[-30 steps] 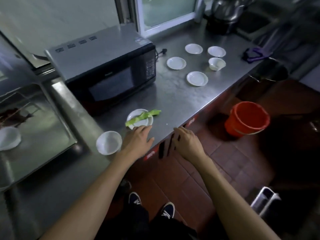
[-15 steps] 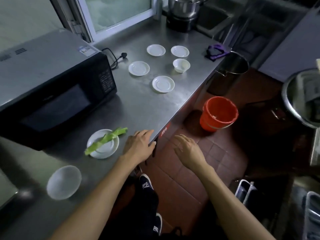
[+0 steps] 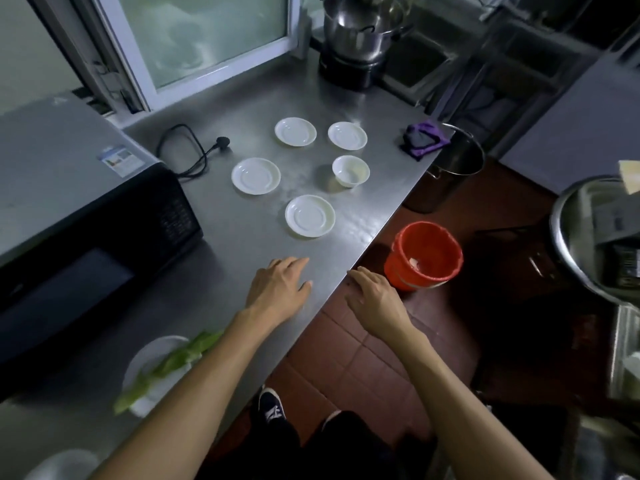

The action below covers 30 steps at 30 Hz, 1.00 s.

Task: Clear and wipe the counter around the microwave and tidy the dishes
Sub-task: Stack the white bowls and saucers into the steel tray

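Left hand [image 3: 277,289] lies flat, fingers straight, on the steel worktop [image 3: 349,223]; right hand [image 3: 375,299] hovers relaxed off its edge, holding nothing. Four saucers [image 3: 310,216] and a small bowl [image 3: 350,170] sit beyond. Green leaf [image 3: 166,367] runs diagonally across a blurred plate [image 3: 152,351], partly hidden by the forearm. Microwave [image 3: 86,216] cut off left.

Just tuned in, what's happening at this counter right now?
A person stands at a steel counter beside a microwave. Both hands are empty: the left hand rests flat on the counter, the right hand is at its front edge. Four saucers and a small bowl sit untouched ahead, a purple cloth lies at the far edge, and a plate with greens is by the left forearm. Nothing looks stacked or wiped yet.
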Motion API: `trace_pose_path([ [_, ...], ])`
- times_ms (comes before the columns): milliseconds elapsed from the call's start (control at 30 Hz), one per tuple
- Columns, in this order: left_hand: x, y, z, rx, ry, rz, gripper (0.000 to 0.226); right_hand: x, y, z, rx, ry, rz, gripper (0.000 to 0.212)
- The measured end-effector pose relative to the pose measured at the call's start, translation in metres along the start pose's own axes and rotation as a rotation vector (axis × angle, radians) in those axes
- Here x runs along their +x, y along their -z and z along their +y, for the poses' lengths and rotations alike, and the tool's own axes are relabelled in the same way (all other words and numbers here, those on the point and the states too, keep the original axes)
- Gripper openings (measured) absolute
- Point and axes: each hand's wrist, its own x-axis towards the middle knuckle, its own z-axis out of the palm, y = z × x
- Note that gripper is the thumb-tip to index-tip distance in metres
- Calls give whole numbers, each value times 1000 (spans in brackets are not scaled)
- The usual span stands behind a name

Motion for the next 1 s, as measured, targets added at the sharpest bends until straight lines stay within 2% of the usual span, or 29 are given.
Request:
trace_pose_path([
  [167, 43, 6, -4, 27, 45, 17, 54, 66, 10, 16, -7, -23, -32, 54],
  [433, 147, -2, 15, 41, 163, 27, 48, 197, 20, 64, -48, 131, -116, 61],
  [633, 223, -5, 40, 46, 268, 14, 48, 298, 39, 108, -94, 178, -144, 68],
  [1000, 276, -13, 37, 10, 477, -17, 49, 410, 25, 116, -259, 239, -274, 93],
])
